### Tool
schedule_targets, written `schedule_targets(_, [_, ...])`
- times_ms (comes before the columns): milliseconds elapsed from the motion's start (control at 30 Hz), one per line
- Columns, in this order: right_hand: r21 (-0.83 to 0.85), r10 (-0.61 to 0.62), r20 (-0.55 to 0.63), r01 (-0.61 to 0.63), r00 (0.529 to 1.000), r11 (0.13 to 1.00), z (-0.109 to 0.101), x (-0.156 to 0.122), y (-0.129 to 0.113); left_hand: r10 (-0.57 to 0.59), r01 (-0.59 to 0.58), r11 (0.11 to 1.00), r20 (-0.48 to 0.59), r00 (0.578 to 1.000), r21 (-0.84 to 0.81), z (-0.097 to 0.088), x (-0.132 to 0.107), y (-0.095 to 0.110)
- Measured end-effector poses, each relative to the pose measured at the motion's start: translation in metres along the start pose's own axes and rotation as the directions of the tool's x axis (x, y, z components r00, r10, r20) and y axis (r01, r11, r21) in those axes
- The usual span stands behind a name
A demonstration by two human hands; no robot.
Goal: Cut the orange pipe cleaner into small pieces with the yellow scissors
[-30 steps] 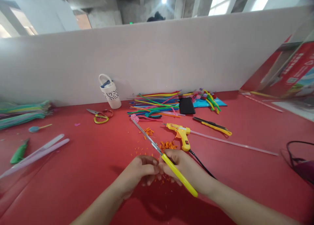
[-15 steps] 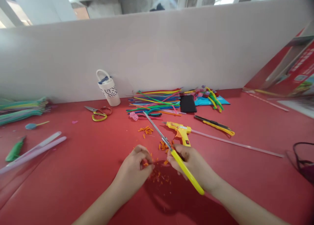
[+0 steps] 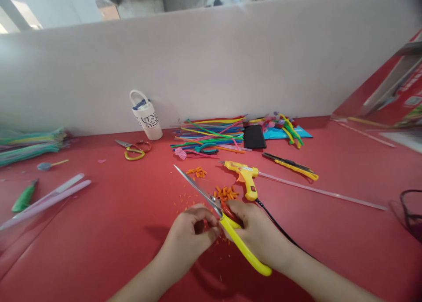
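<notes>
Two hands work low over the red tabletop (image 3: 108, 231). The right hand (image 3: 260, 234) grips one pair of yellow-handled scissors (image 3: 231, 229), its fingers wrapped around the handles; the blades angle up and to the left, and whether they are parted cannot be told. The left hand (image 3: 191, 236) sits just beside the blades, its fingers curled and pinched together near a small orange piece, too small to tell clearly.

Orange cuttings lie in two little heaps: one (image 3: 226, 192) just beyond the hands, one (image 3: 197, 172) farther back, with finer crumbs scattered between.

One yellow glue gun (image 3: 245, 176) lies near the right hand, a clear glue stick (image 3: 323, 192) running out to the right and a black cord trailing toward the wrist. A second pair of scissors (image 3: 133, 150), with yellow and red loops, lies well apart on the left. One yellow-and-black utility knife (image 3: 292, 165) lies behind the glue gun. One black phone (image 3: 253, 137) rests beside a heap of coloured sticks (image 3: 211, 135), too many to count. One white cup (image 3: 147, 117) with a loop handle stands against the white partition (image 3: 211, 69); its dark markings cannot be read. At far right a red box (image 3: 400, 95) carries print too blurred to read.
</notes>
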State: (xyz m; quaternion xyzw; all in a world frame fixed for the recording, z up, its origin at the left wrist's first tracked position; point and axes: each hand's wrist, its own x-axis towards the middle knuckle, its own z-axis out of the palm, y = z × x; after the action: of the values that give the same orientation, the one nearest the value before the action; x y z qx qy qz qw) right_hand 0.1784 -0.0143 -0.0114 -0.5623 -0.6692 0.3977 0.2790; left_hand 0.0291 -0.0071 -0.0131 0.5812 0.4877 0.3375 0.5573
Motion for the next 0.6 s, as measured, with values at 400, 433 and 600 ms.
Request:
schedule_targets(400, [-0.512,-0.123,-0.05,0.08,0.991,0.855,-0.008,0.0,0.005,-0.122,-0.013,0.794,-0.181,0.976,-0.608,-0.025,0.006,0.005])
schedule_targets(433, [-0.557,-0.137,-0.033,0.095,0.99,0.825,-0.005,0.0,0.007,-0.114,-0.029,0.782,-0.189,0.975,-0.622,-0.026,0.006,0.006])
schedule_targets(600, [-0.691,-0.254,0.013,0.192,0.967,0.697,0.002,-0.002,0.014,-0.076,-0.093,0.742,-0.221,0.972,-0.664,-0.029,0.006,0.007])
